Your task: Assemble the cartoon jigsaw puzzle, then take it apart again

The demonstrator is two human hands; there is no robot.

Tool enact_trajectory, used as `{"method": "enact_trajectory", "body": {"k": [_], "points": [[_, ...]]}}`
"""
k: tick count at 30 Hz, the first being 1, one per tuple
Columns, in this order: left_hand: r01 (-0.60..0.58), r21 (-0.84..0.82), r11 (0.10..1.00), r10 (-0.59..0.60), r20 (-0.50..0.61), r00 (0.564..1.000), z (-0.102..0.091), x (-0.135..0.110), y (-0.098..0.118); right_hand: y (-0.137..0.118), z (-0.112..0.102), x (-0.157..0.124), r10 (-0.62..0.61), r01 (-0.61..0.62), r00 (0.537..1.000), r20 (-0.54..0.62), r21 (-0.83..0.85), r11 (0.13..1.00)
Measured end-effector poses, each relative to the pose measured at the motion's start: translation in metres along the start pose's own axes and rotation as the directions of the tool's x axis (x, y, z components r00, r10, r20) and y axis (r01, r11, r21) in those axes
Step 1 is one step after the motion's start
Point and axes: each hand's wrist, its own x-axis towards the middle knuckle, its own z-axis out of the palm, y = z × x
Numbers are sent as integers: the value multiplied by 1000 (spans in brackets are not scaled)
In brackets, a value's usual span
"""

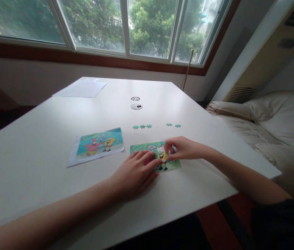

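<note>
A partly assembled cartoon jigsaw puzzle [171,166] lies flat near the front of the white table [97,194]. My left hand [137,170] rests with fingers stretched across its left and middle part, covering some of the picture. Over the puzzle's right side, my right hand [179,147] has its fingers curled in a pinch; whatever is between the fingertips is hidden. White gaps show in the puzzle near those fingertips. Beyond it lie a group of loose puzzle pieces [142,126] and two more pieces [177,125] farther right.
Left of the puzzle lies a printed reference picture [100,144] on a white sheet. Two round discs [136,106] sit farther back. Papers [80,88] lie at the far left corner. A beige sofa [256,121] stands right of the table, and a window [149,31] is behind.
</note>
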Motion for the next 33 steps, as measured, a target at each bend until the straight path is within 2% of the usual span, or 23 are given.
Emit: {"method": "enact_trajectory", "body": {"k": [3, 5, 7, 9, 10, 12, 15, 18, 21, 25, 28, 33], "points": [[4, -4, 1000, -4, -2, 1000, 0, 0, 0, 18, -13, 2, 9, -9, 1000, -17, 16, 1000], [7, -6, 1000, -7, 11, 1000, -1, 0, 0, 39, -26, 3, 91, -98, 981, -173, -33, 995], [7, -6, 1000, -7, 27, 1000, -1, 0, 0, 64, -38, 4, 183, -236, 912, -367, -106, 966], [3, -5, 1000, -3, 24, 1000, -2, 0, 0, 85, -45, 4, 225, -338, 842, -489, -154, 928], [1, -5, 1000, -1, 17, 1000, -2, 0, 0, 94, -47, 4, 223, -357, 822, -525, -170, 918], [-3, -2, 1000, 3, 7, 1000, -1, -1, 0, 107, -46, 5, 182, -338, 813, -552, -193, 921], [1, -2, 1000, -1, 14, 1000, 1, -1, 0, 113, -38, 9, 113, -264, 843, -526, -221, 939], [4, -7, 1000, -4, 6, 1000, 1, 0, 0, 110, -34, 11, 118, -277, 859, -499, -256, 926], [3, -12, 1000, -3, 6, 1000, 0, 0, 0, 104, -36, 10, 218, -365, 851, -478, -239, 900], [0, -9, 1000, 0, -10, 1000, -1, -1, 0, 97, -41, 7, 352, -426, 852, -387, -123, 896], [-3, -8, 1000, 3, -10, 1000, 0, 0, -1, 92, -42, 6, 347, -377, 868, -356, -16, 926], [-8, -19, 1000, 7, -24, 1000, 2, 0, -1, 72, -35, 8, 246, -176, 930, -272, 258, 950]]}}
